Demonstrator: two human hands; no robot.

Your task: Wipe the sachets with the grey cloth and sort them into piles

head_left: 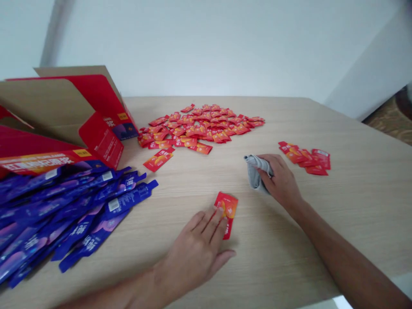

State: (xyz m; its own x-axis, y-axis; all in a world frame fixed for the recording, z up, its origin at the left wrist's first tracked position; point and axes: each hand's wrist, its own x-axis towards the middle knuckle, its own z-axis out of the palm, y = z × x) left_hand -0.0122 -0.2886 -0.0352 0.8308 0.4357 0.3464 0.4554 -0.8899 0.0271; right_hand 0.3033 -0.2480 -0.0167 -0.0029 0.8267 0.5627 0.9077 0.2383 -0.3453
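Under the fingertips of my left hand (pixel 202 242), a red and orange sachet (pixel 229 206) lies flat on the table. That hand is open, palm down, with its fingers stretched over the sachet's lower part. To the right, my right hand (pixel 283 180) grips a folded grey cloth (pixel 255 174) just above the tabletop. Its thumb presses on the cloth's near side; some fingers are hidden behind it. Beyond my right hand, a small group of red sachets (pixel 305 158) lies loosely overlapped. A single sachet (pixel 159 159) rests apart, in front of the large pile.
A large pile of red sachets (pixel 206 124) spreads across the back of the wooden table (pixel 363 206). At the left stands an open red cardboard box (pixel 106 141). Many blue flat cartons (pixel 106 214) are heaped in front of it. A white wall (pixel 225 51) rises behind.
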